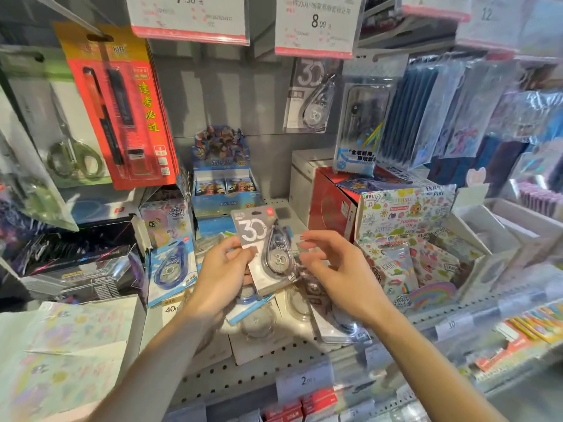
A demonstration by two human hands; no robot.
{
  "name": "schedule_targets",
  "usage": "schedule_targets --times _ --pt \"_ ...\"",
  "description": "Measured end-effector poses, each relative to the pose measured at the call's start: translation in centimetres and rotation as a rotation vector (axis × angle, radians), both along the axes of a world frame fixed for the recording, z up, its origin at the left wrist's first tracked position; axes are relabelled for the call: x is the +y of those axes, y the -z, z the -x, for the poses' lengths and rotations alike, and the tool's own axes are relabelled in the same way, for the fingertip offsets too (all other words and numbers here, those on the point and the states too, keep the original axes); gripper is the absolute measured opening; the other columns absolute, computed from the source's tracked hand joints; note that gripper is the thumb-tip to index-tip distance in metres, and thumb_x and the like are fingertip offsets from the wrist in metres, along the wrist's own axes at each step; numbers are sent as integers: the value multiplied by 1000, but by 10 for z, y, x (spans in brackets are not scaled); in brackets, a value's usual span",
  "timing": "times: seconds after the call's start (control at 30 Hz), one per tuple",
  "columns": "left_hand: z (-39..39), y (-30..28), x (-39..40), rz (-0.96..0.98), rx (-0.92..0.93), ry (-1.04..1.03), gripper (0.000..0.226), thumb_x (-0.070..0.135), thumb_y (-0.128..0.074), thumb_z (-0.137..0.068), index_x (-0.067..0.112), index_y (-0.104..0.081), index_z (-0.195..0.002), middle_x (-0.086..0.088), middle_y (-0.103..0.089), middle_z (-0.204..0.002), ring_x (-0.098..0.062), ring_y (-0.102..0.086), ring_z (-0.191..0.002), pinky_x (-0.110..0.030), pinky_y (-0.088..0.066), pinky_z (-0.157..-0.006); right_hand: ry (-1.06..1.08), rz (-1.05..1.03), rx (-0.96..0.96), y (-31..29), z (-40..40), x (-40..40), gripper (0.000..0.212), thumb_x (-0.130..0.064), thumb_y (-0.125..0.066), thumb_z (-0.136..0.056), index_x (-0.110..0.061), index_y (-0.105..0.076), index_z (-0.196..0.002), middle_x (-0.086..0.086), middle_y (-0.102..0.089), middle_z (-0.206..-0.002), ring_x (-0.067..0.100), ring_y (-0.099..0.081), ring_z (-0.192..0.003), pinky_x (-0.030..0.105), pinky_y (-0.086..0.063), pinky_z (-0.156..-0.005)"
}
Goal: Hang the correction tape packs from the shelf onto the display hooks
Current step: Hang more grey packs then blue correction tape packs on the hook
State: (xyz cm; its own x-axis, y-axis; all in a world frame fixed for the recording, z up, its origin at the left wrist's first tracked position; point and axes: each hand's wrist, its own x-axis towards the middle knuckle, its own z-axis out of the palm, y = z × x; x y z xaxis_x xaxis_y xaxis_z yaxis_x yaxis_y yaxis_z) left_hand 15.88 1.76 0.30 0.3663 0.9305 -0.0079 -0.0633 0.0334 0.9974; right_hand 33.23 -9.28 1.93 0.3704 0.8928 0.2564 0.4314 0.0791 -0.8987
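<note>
- Centrally, a grey correction tape pack (263,251) printed with a large "30" is pinched along its left edge by the left hand (221,271), thumb on the card front and fingers curled behind, so that the pack is lifted clear of the shelf with its hang hole kept uppermost and free for a hook.
- At the pack's right edge, the right hand (335,266) is held loosely spread, its fingertips (307,239) just beside the card; nothing is gripped by it, and whether the card is actually touched cannot be told. It appears to be placed there to steady or take over the pack.
- Beneath both hands, more correction tape packs lie flat and overlapping on the perforated shelf (243,379), among them a blue pack (170,266) propped to the left; these seem to be the stock awaiting hanging.
- Above and to the right, one matching grey pack (313,99) is already hung on a display hook under the price tag marked 8.00 (316,24), which suggests that hook is the destination.
- Further out, a scissors pack (70,147) and a red pen card (122,108) are hung at the left, and a patterned sticker box (405,208) is set on the shelf at the right.
</note>
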Motion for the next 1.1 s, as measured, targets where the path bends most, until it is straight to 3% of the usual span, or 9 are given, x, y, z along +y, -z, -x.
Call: schedule_targets --times 0.2,0.3,0.4,0.5,0.6,0.77,0.87,1.03,1.1 --pt "27 3 -15 -57 -43 47 15 7 -58 -103 15 -70 -102 3 -78 -68 -7 -69 -49 -20 -51 -42 138 58 -118 10 0 -36 17 -20 -67 -100 -22 -69 -117 -4 -77 -96 10 -70 -82 24 -59 -78" --pt "36 10 -22 -68 -50 73 19 8 -59 -102 24 -69 -97 3 -78 -68 -3 -69 -50 -15 -50 -45 190 185 -284 28 4 -48 26 -24 -68 -99 -21 -68 -125 -6 -76 -111 11 -71 -102 31 -57 -93" --pt "43 17 -25 -66 -31 73 18 9 -59 -103 24 -68 -97 4 -78 -65 -3 -68 -48 -15 -50 -44 212 313 -438 43 11 -52 42 -24 -67 -99 -16 -59 -140 3 -69 -129 23 -65 -118 25 -47 -91" --pt "48 23 -25 -36 -20 80 15 11 -59 -104 19 -71 -105 -7 -83 -83 -14 -77 -61 -21 -55 -48 214 335 -461 50 14 -51 48 -21 -66 -99 -12 -53 -145 7 -63 -139 26 -61 -126 26 -44 -93" --pt "51 28 -24 -40 -12 76 14 11 -58 -104 19 -70 -103 1 -81 -75 -8 -74 -58 -18 -53 -48 233 312 -465 53 14 -49 51 -21 -69 -97 -13 -53 -145 5 -55 -149 23 -56 -133 27 -43 -104" --pt "56 34 -24 -38 14 36 16 12 -57 -104 21 -69 -96 12 -74 -61 0 -66 -47 -14 -47 -41 282 288 -409 53 18 -49 53 -23 -72 -93 -17 -56 -143 1 -58 -144 20 -61 -125 37 -51 -104" --pt "59 35 -22 -12 31 48 17 15 -56 -105 14 -72 -99 8 -76 -69 -6 -68 -54 -19 -50 -45 298 233 -345 45 18 -52 54 -19 -76 -89 -19 -58 -140 -1 -61 -138 18 -62 -122 40 -51 -104" --pt "59 39 -19 -25 52 1 17 18 -57 -105 15 -73 -100 19 -77 -73 11 -67 -64 -3 -44 -54 341 177 -348 30 18 -57 50 -16 -78 -86 -20 -62 -133 -4 -66 -125 16 -64 -111 40 -53 -98" --pt "58 39 -19 -6 37 8 14 19 -57 -105 17 -71 -103 21 -70 -57 9 -62 -50 -4 -41 -45 368 177 -372 26 19 -58 48 -19 -78 -86 -22 -62 -132 -6 -67 -122 16 -64 -108 38 -52 -95"
